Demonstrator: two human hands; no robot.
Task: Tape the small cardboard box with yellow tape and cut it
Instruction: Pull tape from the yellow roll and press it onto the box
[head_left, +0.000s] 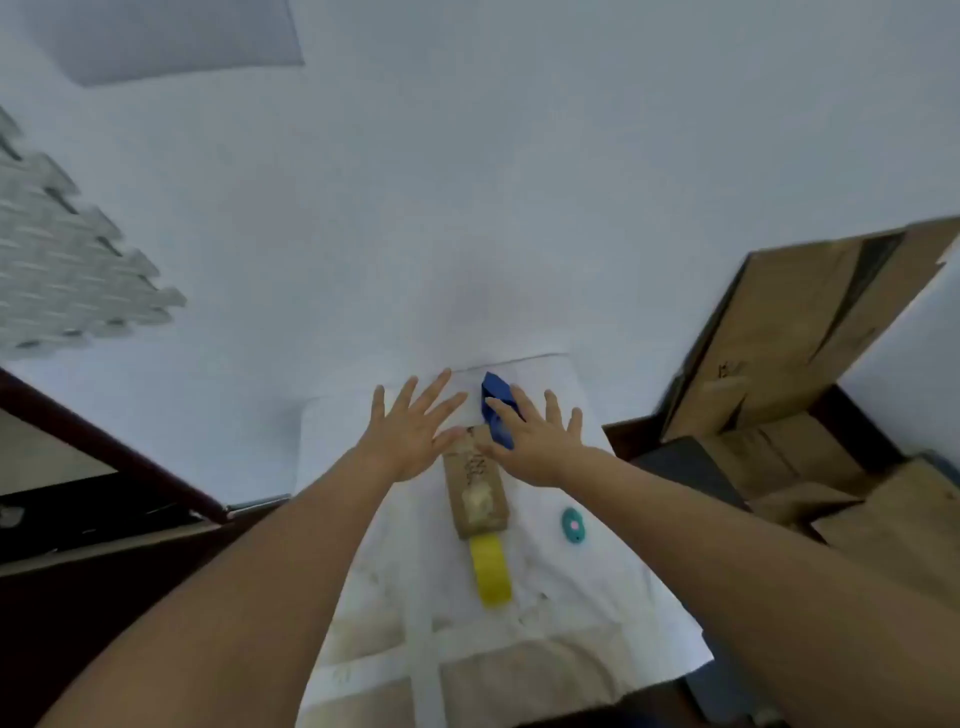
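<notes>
Both hands spread flat with fingers splayed, left hand (410, 441) and right hand (535, 441), grasping nothing, above the far end of the small box (475, 493); yellow tape (490, 571) lies just beside its near end

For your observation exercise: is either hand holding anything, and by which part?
Nothing is held. The left hand and right hand are spread open above the small brown cardboard box; the blue object lies ungripped beside the right fingers.

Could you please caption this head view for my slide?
Both open hands, left and right, hover above a small cardboard box beside yellow tape.
</notes>
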